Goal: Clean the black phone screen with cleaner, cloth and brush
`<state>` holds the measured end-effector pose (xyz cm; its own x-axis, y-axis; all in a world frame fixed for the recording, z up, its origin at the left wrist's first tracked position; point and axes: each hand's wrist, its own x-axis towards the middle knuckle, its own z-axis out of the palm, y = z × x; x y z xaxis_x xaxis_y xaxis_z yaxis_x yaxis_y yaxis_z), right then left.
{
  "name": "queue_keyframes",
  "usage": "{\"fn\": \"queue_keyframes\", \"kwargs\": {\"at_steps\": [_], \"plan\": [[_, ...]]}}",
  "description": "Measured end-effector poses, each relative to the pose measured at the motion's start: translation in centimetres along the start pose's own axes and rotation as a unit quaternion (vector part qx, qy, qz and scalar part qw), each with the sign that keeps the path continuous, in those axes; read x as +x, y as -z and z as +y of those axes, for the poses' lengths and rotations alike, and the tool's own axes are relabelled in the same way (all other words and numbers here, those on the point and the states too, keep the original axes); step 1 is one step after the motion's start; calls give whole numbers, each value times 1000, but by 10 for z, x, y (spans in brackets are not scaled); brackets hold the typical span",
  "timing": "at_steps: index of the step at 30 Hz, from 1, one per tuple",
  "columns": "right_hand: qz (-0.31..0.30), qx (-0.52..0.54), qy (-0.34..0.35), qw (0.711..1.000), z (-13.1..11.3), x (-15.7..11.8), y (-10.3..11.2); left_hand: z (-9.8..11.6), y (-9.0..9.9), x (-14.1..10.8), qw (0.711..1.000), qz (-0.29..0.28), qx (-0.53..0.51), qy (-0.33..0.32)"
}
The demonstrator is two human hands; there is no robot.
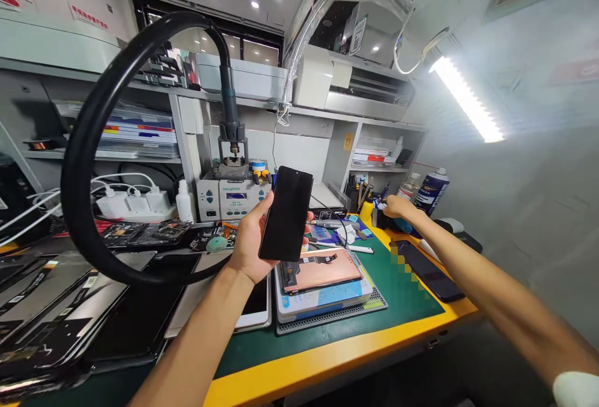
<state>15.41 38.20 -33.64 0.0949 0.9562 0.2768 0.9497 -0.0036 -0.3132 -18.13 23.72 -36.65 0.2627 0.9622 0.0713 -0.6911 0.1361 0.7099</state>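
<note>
My left hand (pixel 249 237) is closed around the edges of a black smartphone (pixel 287 215), held upright with its dark screen towards me. Below the phone, a copper-coloured phone screen part (pixel 327 271) with a black flex cable lies on a blue and white box (pixel 322 303). My right hand (pixel 395 206) reaches far out to the right, fingers curled together beside a yellow bottle (pixel 366 211) and a group of upright tools. What those fingers hold, if anything, is too small to tell. Another dark phone (pixel 428 271) lies beneath my right forearm.
A thick black hose (pixel 77 145) loops up from a hot-air station (pixel 234 200). Loose phone screens (pixel 60 294) cover the bench's left side. A spray can (pixel 433 188) stands back right, under a bright lamp (pixel 468 100). The green mat (pixel 402 307) has a yellow bench edge.
</note>
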Motion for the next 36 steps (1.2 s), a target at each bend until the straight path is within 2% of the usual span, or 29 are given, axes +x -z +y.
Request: {"fn": "queue_keyframes", "kwargs": {"at_steps": [3,6,8,11,13,15,17,20,23,31,36], "plan": [[-16,142,21,990,-22,-19,17,-1,-1,-1,1000,-20,-14,12],[-55,296,65,951,-54,-38,23,-4,-2,-2,999,-38,-18,15],[-103,409,111,900,-81,-54,19,-6,-3,-3,999,-46,-14,14],[-216,543,187,789,-120,-76,9,-11,-1,-2,999,-40,4,17],[-266,598,212,725,-138,-88,4,-13,0,-1,999,-33,15,19],[-301,631,220,680,-145,-97,-1,-14,-1,-2,999,-32,21,25],[-317,654,215,653,-144,-103,-6,-16,-3,-3,998,-34,24,40],[-310,680,195,635,-134,-108,-13,-19,-7,-4,996,-41,19,79],[-291,694,177,634,-126,-109,-18,-24,-11,-3,993,-50,2,105],[-207,740,128,627,-126,-108,-15,-34,-14,-1,995,-34,-7,96],[-202,754,128,612,-126,-112,-12,-35,-16,-3,995,-33,6,89]]}}
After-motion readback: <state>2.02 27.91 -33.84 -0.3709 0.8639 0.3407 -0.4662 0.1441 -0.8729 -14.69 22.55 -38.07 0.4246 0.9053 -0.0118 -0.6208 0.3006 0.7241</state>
